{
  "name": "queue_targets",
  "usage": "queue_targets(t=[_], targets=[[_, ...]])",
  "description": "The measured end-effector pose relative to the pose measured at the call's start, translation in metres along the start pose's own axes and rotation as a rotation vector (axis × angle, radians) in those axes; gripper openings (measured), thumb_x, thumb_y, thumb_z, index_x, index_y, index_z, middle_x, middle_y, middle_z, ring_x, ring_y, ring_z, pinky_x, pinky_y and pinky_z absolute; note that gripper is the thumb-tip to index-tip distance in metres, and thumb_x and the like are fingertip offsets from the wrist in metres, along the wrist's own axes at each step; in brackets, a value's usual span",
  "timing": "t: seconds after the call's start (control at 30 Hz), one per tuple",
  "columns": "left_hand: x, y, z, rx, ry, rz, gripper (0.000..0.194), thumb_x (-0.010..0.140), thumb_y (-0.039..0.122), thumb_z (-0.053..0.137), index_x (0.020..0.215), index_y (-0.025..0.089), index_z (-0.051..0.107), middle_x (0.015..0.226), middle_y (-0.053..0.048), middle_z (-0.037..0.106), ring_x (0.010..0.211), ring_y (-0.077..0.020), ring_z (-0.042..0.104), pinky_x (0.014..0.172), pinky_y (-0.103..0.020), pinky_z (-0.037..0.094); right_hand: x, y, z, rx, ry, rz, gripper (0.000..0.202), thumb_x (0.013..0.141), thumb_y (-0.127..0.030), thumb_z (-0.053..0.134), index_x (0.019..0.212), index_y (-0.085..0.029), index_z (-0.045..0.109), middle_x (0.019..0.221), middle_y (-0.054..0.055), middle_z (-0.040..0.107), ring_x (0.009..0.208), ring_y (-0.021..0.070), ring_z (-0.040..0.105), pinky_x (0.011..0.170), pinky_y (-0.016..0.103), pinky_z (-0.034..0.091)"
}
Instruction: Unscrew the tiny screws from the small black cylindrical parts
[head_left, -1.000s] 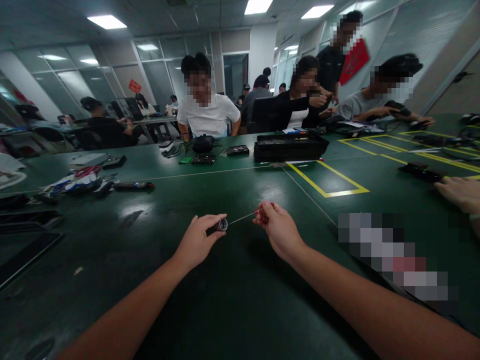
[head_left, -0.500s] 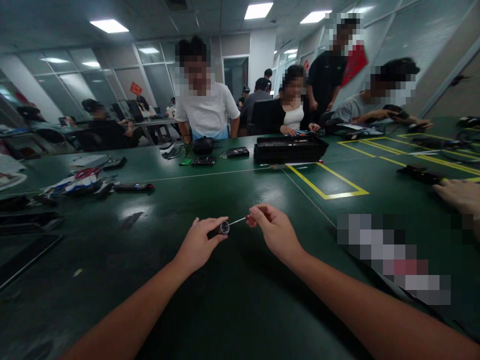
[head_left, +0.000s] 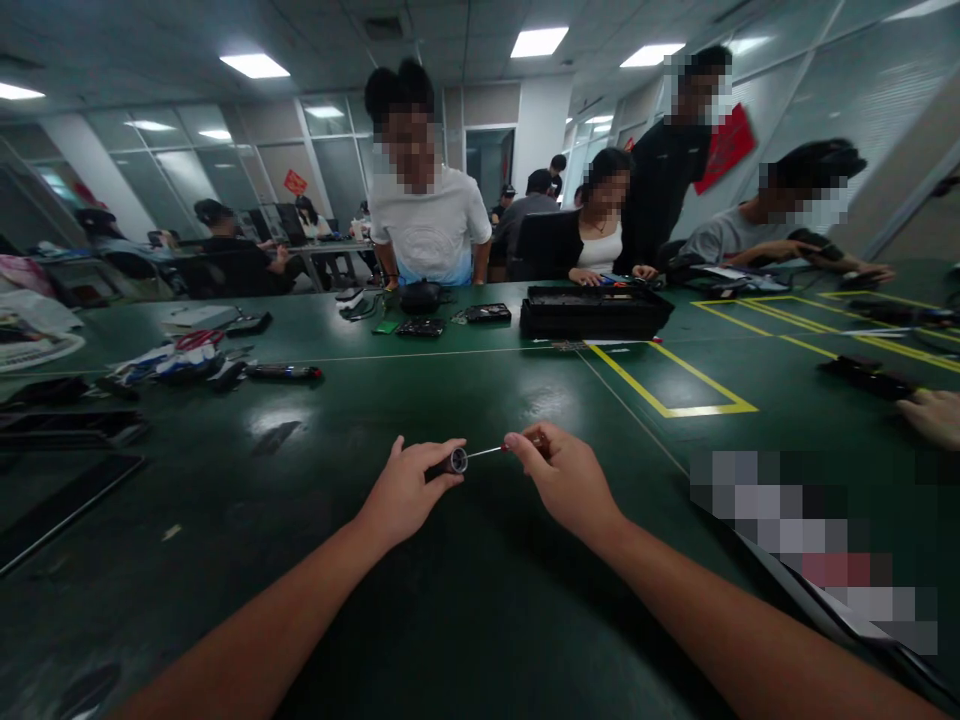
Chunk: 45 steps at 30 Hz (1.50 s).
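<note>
Around my hands I see the green bench (head_left: 480,600) bare toward its near edge, so passing there is free. At the left edge lie flat dark panels (head_left: 67,430) and a clutter of tools (head_left: 180,360). Toward the far edge stands a black tray (head_left: 592,310). A co-worker's hand (head_left: 934,415) rests at the right edge.

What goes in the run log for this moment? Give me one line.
left hand: holds small dark cylinder | right hand: holds thin screwdriver, tip at cylinder's end | surface: green table
</note>
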<state>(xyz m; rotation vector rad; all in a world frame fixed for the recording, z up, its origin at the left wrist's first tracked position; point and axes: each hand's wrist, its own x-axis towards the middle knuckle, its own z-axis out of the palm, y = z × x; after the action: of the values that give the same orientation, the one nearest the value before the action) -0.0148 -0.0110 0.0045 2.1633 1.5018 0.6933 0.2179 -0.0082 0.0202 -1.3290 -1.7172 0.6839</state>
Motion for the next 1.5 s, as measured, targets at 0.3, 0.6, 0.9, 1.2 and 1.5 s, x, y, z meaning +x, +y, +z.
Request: queue_targets(t=[0.3,0.6,0.9,1.2,1.5], targets=[[0.0,-0.004,0.001,-0.02,0.007,0.022,0.045,0.092,0.025,0.065,0.135,0.038,0.058,0.125,0.001,0.068,0.123,-0.0232,0.057,0.119,-0.066,0.004,0.0,0.005,0.003,0.084,-0.047,0.034,0.049,0.099,-0.057,0.041,0.09,-0.021,0.073,0.057,0.0,0.059,0.054,0.0181,0.058,0.053,0.03,0.04],[-0.002,-0.003,0.002,0.024,-0.027,0.049,0.043,0.093,0.027,0.064,0.134,0.038,0.058,0.125,0.0,0.068,0.123,-0.0239,0.056,0.119,-0.067,0.006,-0.004,-0.001,0.003,0.062,-0.047,-0.087,0.034,0.097,-0.04,0.047,0.121,-0.02,0.061,0.09,0.005,0.071,0.081,0.0214,0.067,0.071,0.032,0.048],[-0.001,-0.004,0.001,-0.001,0.003,0.036,0.042,0.093,0.027,0.063,0.134,0.037,0.059,0.122,0.0,0.069,0.118,-0.0236,0.058,0.119,-0.066,0.009,-0.005,0.0,0.004,-0.008,-0.066,-0.014,0.035,0.1,-0.045,0.041,0.109,-0.022,0.066,0.082,0.003,0.069,0.073,0.021,0.064,0.065,0.032,0.046],[-0.001,0.007,-0.006,-0.066,0.056,0.054,0.044,0.089,0.019,0.068,0.132,0.028,0.063,0.121,-0.004,0.07,0.114,-0.0237,0.06,0.102,-0.044,0.045,-0.003,-0.001,0.005,0.012,-0.045,0.035,0.037,0.1,-0.049,0.038,0.093,-0.023,0.063,0.075,0.002,0.063,0.07,0.0213,0.061,0.064,0.033,0.044],[0.0,0.003,-0.001,-0.021,0.037,0.102,0.044,0.086,0.016,0.072,0.128,0.027,0.065,0.118,-0.003,0.072,0.111,-0.0227,0.062,0.101,-0.041,0.044,-0.003,0.009,0.008,0.271,-0.057,-0.013,0.018,0.096,-0.04,0.048,0.101,-0.025,0.056,0.08,-0.001,0.057,0.075,0.0185,0.058,0.07,0.032,0.047]])
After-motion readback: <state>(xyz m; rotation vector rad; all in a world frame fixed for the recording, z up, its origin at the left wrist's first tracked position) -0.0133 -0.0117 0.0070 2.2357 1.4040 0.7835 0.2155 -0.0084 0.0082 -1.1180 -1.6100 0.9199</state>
